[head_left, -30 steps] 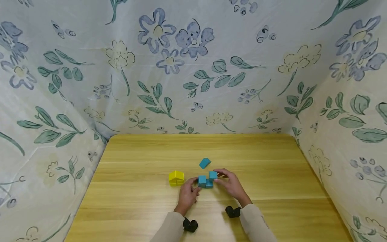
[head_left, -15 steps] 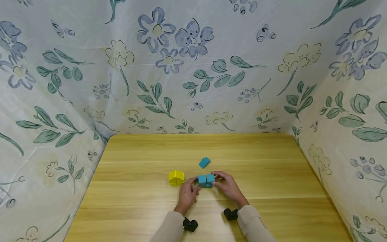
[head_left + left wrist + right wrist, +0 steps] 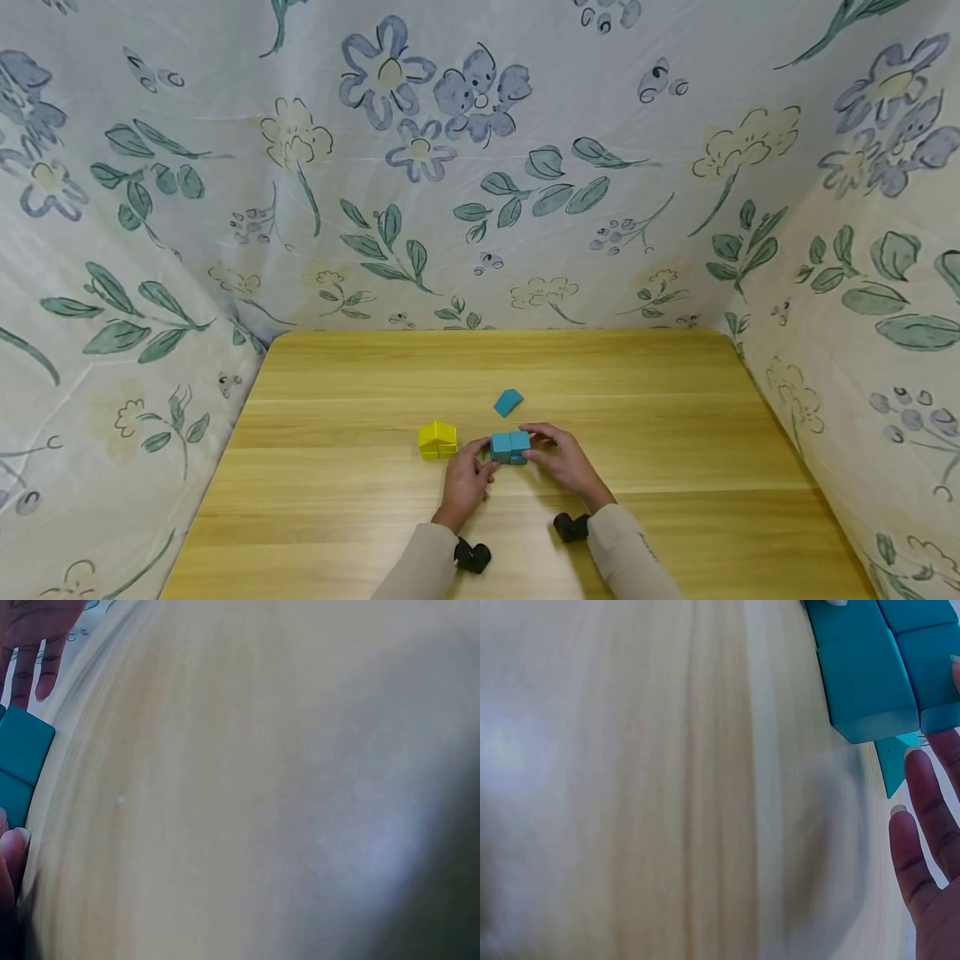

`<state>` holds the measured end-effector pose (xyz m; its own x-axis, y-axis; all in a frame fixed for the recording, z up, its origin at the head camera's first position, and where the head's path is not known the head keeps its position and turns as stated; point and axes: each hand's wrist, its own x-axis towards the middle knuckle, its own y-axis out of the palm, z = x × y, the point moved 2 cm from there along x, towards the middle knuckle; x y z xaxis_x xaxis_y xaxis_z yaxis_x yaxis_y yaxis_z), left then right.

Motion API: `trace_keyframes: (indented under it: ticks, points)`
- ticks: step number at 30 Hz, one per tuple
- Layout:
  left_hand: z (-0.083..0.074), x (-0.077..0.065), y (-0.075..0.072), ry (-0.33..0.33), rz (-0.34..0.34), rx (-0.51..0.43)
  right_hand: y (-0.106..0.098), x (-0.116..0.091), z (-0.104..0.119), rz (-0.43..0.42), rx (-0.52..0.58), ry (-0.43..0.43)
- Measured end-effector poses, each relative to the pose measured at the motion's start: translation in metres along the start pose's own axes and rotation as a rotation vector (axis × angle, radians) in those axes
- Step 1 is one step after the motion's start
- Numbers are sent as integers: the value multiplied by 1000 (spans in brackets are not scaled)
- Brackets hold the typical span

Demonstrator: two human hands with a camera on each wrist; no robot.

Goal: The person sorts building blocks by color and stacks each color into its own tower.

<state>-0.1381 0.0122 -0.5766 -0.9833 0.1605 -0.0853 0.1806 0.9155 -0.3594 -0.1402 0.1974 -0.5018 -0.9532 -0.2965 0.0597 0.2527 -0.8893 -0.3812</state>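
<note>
Several blue blocks stand stacked together at mid-table in the head view. My left hand [image 3: 465, 483] grips the left part, the upper left block [image 3: 500, 447], with thumb in front and fingers behind. My right hand [image 3: 567, 467] pinches the upper right block [image 3: 520, 442], which sits flush beside it. Beneath, a lower blue block [image 3: 518, 459] shows only in part. In the right wrist view the blue blocks [image 3: 866, 682] form a two-by-two face, with my right fingers [image 3: 930, 795] spread near them. The left wrist view catches two blue blocks [image 3: 26, 742] at its edge.
Behind the stack lies a loose blue piece [image 3: 508, 402] with a slanted side. To the left stands a yellow block group [image 3: 437, 442] with a peaked top. All rest on a wooden table [image 3: 337, 517]; floral cloth [image 3: 480, 208] walls it on three sides.
My right hand has brought the upper right blue block down and leftward onto the lower block, closing the gap to its neighbour. The left hand has stayed in place.
</note>
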Motion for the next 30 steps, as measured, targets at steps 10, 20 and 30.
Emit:
trace_keyframes:
  ticks: [10, 20, 30]
  points:
    - [1, -1, 0, -6, -2, -5, -25, 4, -44, -36, 114, 92]
    - [-1, 0, -3, -15, 4, -2, -47, 40, -11, 28, -17, 109]
    - [-1, 1, -1, -18, 11, 3, -31, 85, -61, 105, -123, 92]
